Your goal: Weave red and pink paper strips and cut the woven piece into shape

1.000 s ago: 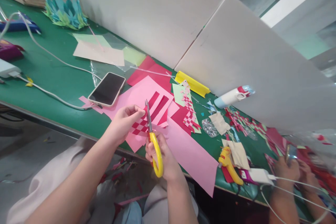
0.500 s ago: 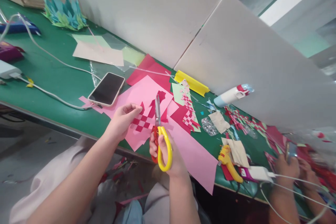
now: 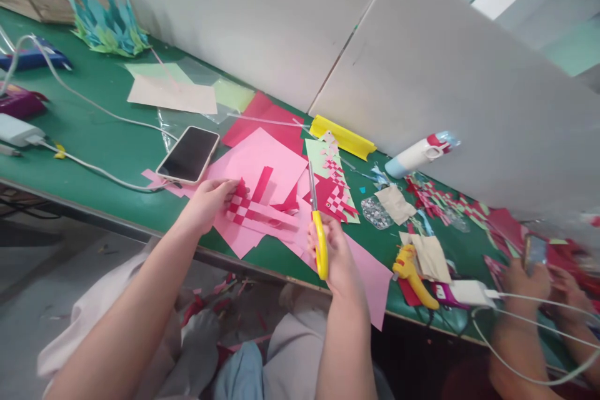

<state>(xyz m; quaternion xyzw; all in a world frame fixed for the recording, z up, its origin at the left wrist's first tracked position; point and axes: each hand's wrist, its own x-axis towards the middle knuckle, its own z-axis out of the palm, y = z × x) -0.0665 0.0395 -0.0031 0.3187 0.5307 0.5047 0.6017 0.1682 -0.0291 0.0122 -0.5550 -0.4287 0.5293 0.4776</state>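
Note:
Between the fingertips of my left hand (image 3: 213, 201) is a red and pink woven paper piece (image 3: 244, 209), checkered at its left part, with loose strips running out to the right. My right hand (image 3: 335, 250) grips a pair of scissors (image 3: 320, 237) by yellow handles, the blades pointing away from me and apart from the woven piece. The blades look closed together. Under the piece lie pink paper sheets (image 3: 260, 150). A checkered paper fish (image 3: 338, 200) rests on green paper right of the scissors.
A phone (image 3: 189, 154) lies left of the paper. Beyond are a yellow folded strip (image 3: 342, 137) and a bottle (image 3: 419, 153) against the partition. To the right are a yellow glue gun (image 3: 415, 275), cables and another person's hands holding a phone (image 3: 535, 253).
The scissors have moved right, away from the woven paper, and turned edge-on. The woven piece has shifted slightly left and down in my left hand, and its strips now stretch rightward.

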